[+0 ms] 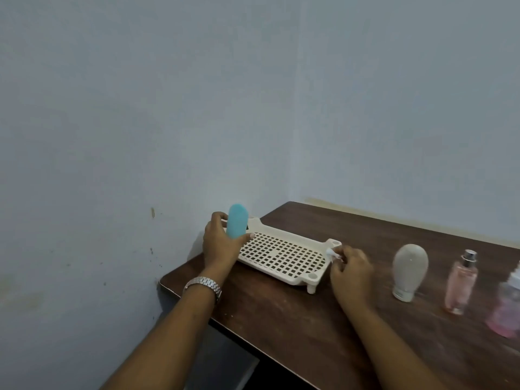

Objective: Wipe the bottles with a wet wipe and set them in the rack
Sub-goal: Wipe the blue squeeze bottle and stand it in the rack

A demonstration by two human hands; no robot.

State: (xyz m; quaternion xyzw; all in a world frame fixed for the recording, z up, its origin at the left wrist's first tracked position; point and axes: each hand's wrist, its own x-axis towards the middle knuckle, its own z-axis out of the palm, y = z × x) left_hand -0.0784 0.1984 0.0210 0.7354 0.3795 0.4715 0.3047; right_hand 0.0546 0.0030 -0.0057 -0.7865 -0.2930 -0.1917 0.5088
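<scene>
Pale blue-grey walls (140,108) meet in a corner behind a dark brown, wood-grain worktop (281,319) with a scuffed, matte surface. On it are one rack, four bottles and one wipe, and two hands are at work. The rack (281,254) is cream plastic, a flat rectangular tray pierced by a grid of square holes, with stubby legs and round sockets at its corners. The left hand (221,246), with a metal link watch (204,284) on its wrist, has fingers and thumb curled round a blue bottle (237,222), a smooth opaque bottle with a rounded top, held upright over the rack's far left end; the hand hides its base, so whether it touches the grid cannot be told. The right hand (351,273) rests beside the rack's right end, its fingertips pinching a small crumpled white wet wipe (332,253). To the right, apart from the rack, three bottles stand in a row: a grey egg-shaped bottle (409,266) standing on its white cap, a slim clear bottle (461,285) with a silver sprayer and pink liquid inside, and a wider clear bottle (506,308), also holding pink liquid, cut off by the picture's edge.
</scene>
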